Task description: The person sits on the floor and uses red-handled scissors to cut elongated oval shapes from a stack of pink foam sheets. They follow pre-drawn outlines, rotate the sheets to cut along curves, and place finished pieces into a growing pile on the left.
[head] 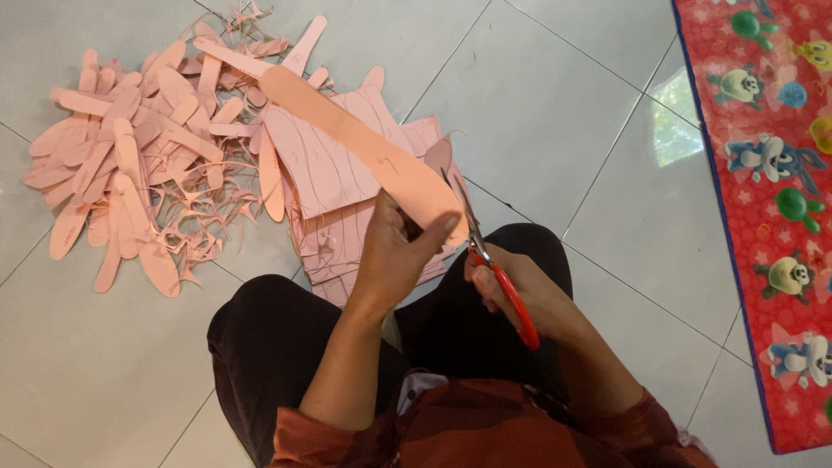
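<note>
Tile floor [537,113], red cartoon mat [771,199] at right edge. Pile of pink cutouts [130,165] w/ scraps top left, stack of pink sheets [325,173] beside it, in front of knees. Left hand [394,251] pinches long pink strip [364,143] above stack. Right hand [520,290] closed round red scissors [498,277], blades at strip's near end.

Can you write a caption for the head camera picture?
Left hand holds a pink insole cutout while right hand trims it with red-handled scissors.
</note>
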Demonstrator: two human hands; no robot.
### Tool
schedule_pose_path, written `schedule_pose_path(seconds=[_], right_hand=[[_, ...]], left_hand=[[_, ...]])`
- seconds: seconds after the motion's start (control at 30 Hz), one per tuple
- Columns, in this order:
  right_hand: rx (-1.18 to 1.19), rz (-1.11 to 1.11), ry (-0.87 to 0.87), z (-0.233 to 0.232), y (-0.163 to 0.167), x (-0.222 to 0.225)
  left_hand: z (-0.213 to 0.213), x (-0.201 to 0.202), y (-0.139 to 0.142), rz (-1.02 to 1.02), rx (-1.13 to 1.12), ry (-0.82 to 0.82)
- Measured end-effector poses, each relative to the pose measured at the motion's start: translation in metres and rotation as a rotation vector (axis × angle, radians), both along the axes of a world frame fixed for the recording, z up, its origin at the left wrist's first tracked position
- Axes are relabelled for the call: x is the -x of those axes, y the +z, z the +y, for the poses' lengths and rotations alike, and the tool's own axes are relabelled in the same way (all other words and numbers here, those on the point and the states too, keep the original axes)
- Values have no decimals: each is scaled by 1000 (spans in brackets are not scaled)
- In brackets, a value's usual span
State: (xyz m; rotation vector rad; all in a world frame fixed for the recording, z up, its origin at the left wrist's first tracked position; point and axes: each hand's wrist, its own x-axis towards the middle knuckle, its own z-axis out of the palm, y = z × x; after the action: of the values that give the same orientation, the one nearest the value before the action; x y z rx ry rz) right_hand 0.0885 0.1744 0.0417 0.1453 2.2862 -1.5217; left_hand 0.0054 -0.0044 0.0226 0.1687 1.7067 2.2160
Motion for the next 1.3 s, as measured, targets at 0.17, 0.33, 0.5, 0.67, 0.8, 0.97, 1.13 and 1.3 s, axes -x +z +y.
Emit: schedule_pose_path(seconds=[0.17,0.33,0.5,0.67,0.8,0.97,1.13,1.3], right_hand=[[27,82,50,0,-1,3],[29,-13,-37,-2,-5,-2],[34,-65,-118,-2,-8,-5],[21,-60,-127,-1,-8,-3],[-56,-92,-137,-1,-8,-1],[-24,-155,-167,-4,-11,1],[-65,-215,-209,-10,-22,10],[-92,-224,-176,-14,-29,18]], left_hand=[[-1,-1,-2,46,-70,-33],[-1,0,-3,18,-20,-26],[-5,3,-3,60,-37,-32],[-6,5,-2,-9,-42,-31],[-8,6,-2,-63,-24,-33],[-8,11,-12,-31,-71,-42],[-9,16,-30,-26,-43,-24],[-13,22,-45,61,-90,-32]])
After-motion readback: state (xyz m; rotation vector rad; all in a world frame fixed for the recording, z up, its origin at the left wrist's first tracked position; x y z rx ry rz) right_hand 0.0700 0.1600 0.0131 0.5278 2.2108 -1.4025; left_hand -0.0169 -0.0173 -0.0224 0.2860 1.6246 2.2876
